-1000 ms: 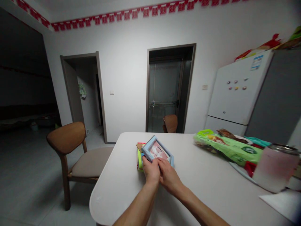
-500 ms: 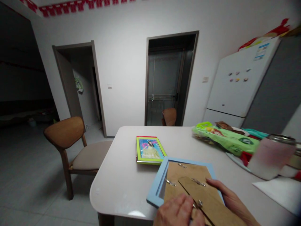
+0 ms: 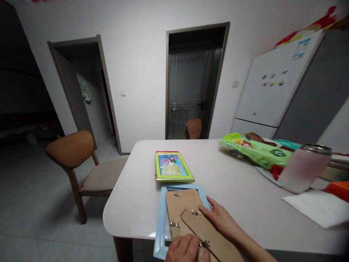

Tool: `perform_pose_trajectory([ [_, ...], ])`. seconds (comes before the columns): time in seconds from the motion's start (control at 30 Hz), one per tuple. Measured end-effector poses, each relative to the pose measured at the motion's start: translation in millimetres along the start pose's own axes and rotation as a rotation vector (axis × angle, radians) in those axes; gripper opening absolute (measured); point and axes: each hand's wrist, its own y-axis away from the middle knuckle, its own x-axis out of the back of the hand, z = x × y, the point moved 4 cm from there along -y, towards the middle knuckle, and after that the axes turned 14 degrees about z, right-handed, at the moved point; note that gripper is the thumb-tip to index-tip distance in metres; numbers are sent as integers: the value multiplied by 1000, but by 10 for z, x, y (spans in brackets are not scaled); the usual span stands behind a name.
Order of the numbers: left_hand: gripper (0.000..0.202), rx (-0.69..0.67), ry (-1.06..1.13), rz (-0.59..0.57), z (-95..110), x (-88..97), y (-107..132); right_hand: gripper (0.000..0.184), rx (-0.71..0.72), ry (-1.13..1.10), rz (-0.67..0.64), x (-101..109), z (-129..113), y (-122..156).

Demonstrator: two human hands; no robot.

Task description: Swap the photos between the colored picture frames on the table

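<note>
While your left hand [image 3: 183, 249] curls over the lower part of the brown backing board [image 3: 185, 202], the bottom of the view cuts it off; cannot tell whether its fingers pinch the metal clip beside them. Your right hand [image 3: 222, 220] grips the right side of the blue frame [image 3: 161, 218], thumb on top, by another clip. Frame lies back up, in front of you, at the near edge of the counter [image 3: 131, 203], its lower end past that edge in view. Prop leg [image 3: 218, 240] runs slantwise over the board, toward lower right.

Just beyond your frame: lime-green frame [image 3: 171, 165], picture up, flat on the counter, a figure in a pale dress on blue. To your right, a white sheet [image 3: 319, 207], then a frosted pink jar [image 3: 304, 169] with metal rim; past it, a green packet [image 3: 256, 149] among other items. Off the counter's left side, a wooden chair [image 3: 72, 147]. Farther back, a second chair [image 3: 193, 128] by the dark doorway, and a white fridge [image 3: 268, 87] dotted with magnets.
</note>
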Motion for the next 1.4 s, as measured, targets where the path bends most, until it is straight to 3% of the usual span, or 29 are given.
perform_pose_trajectory([
  [0.07, 10, -12, 46, -219, -68, -41, -12, 56, 104, 320, 129, 34, 12, -136],
  [0.13, 20, 48, 139, -484, -163, -50, -21, 55, 194, 562, 206, 74, -8, -200],
  [0.23, 40, 257, 222, -710, -419, -30, -100, 52, 270, 665, 185, 119, -52, -126],
  [0.33, 37, 481, 63, -713, -860, -103, -245, 50, 290, 659, 40, 99, -83, 91],
  [0.47, 38, 602, -38, -731, -1409, -460, -321, 52, 340, 688, -11, 22, -142, 296],
  [0.57, 32, 679, -47, -737, -1681, -748, -279, 51, 330, 738, 21, -13, -177, 297],
  [0.67, 35, 764, -33, -705, -1806, -884, -222, 48, 317, 792, 49, -11, -220, 261],
  [0.73, 43, 820, -10, -668, -1815, -853, -168, 47, 305, 808, 70, -5, -249, 246],
  [0.83, 43, 924, 24, -632, -1724, -645, -16, 44, 284, 779, 65, -37, -269, 238],
  [0.97, 41, 1025, 96, -633, -1439, -276, 187, 35, 311, 747, 3, -175, -274, 242],
  [1.07, 47, 1076, 197, -606, -1241, -92, 209, 34, 388, 750, -23, -244, -293, 271],
  [1.2, 49, 1027, 159, -657, -1123, 11, 185, 41, 460, 722, -55, -203, -284, 366],
  [1.4, 52, 906, 75, -736, -998, -24, 210, 59, 469, 775, -45, -157, -202, 426],
])
